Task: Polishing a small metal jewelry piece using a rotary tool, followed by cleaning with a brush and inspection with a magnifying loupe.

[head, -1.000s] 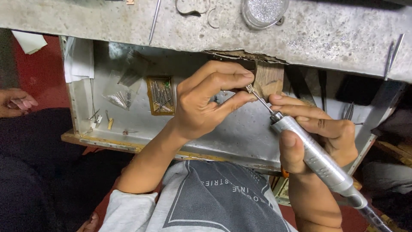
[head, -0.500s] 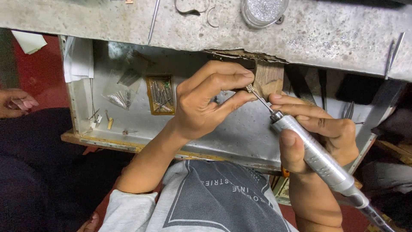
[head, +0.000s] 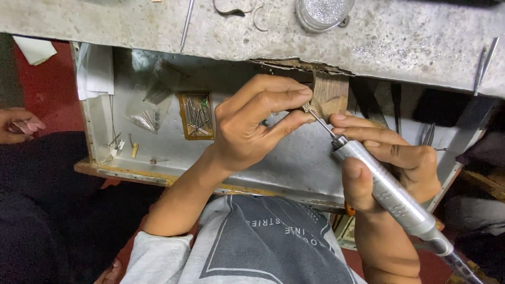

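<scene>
My left hand (head: 258,123) pinches a tiny metal piece (head: 306,107) between thumb and fingertips, braced against a wooden bench peg (head: 330,94). My right hand (head: 392,165) grips a silver rotary handpiece (head: 392,192) like a pen. Its thin bit (head: 322,121) touches the small piece at my left fingertips. Both hands work over an open metal drawer (head: 158,158) under the grey stone benchtop (head: 400,47).
Inside the drawer lie a small yellow box of burs (head: 197,115), plastic bags of tools (head: 147,110) and loose bits. A glass jar of glittery material (head: 323,11) and wire pieces stand on the benchtop. Another person's hand (head: 18,125) rests at far left.
</scene>
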